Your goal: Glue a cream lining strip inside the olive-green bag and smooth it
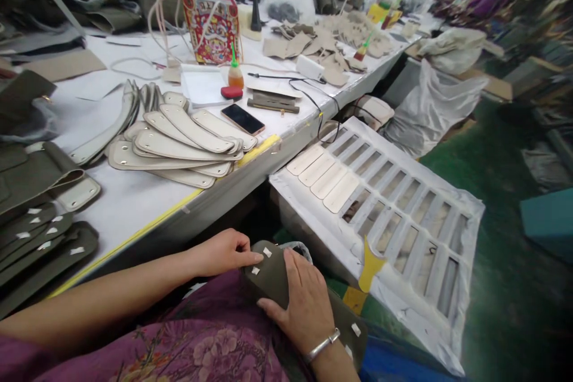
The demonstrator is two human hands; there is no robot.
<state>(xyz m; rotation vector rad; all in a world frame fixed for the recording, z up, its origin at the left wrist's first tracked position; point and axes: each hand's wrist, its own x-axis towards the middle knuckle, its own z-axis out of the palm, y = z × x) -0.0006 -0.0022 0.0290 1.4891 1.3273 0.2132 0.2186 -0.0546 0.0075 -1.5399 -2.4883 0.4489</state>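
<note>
An olive-green leather-like panel (pixel 274 274) with small white tabs lies across my lap. My right hand (pixel 304 298), a silver bangle at its wrist, holds the panel from above, thumb spread on its face and fingers over its far edge. At the panel's left end, my left hand (pixel 224 255) has its fingers curled and its thumb tip on the panel next to a white tab (pixel 255 271). Whatever may be between its fingers is hidden. A greyish-white loop (pixel 301 247) shows behind the panel, partly covered by my right hand.
On the white table (pixel 134 215) lie fanned pale straps (pixel 179 143), a phone (pixel 243 118), a glue bottle (pixel 235 74) and a red patterned bag (pixel 212 27). More olive pieces (pixel 45 245) are stacked left. A slatted white rack (pixel 403 215) with several pale pieces stands right.
</note>
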